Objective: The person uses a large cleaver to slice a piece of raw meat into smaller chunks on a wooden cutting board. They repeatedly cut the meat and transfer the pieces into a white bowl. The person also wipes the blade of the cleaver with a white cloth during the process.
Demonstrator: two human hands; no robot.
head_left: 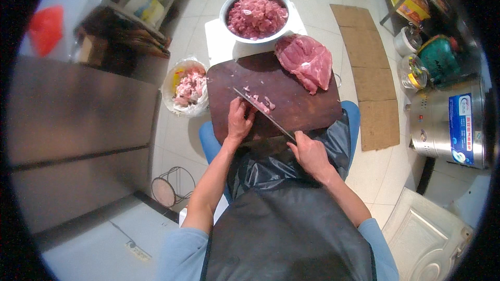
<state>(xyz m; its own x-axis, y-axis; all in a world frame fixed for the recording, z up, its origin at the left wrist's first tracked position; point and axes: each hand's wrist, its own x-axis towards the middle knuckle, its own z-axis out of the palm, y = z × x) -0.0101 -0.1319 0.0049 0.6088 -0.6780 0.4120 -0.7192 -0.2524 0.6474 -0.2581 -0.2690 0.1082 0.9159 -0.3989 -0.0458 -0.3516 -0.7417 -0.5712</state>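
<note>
My right hand [311,156] is wrapped round the handle of a long knife [266,116]. The blade slants up and left across a dark brown cutting board [307,112] at my lap. Close against the near side of the blade is my left hand [240,120], its fingers curled; whatever they may grip is hidden. Small meat scraps [264,104] lie along the blade's far side. A large raw piece of meat [306,61] rests on the board's far right corner. Beyond the board, a metal bowl [224,27] is heaped with cut meat [258,16].
Left of the board stands a lined bucket [169,89] of pale trimmings [190,86]. Flattened cardboard [371,78] covers floor tiles on the right, beside a metal drum [442,125]. A wire-legged stool [164,191] is at lower left. Shelves flank both sides.
</note>
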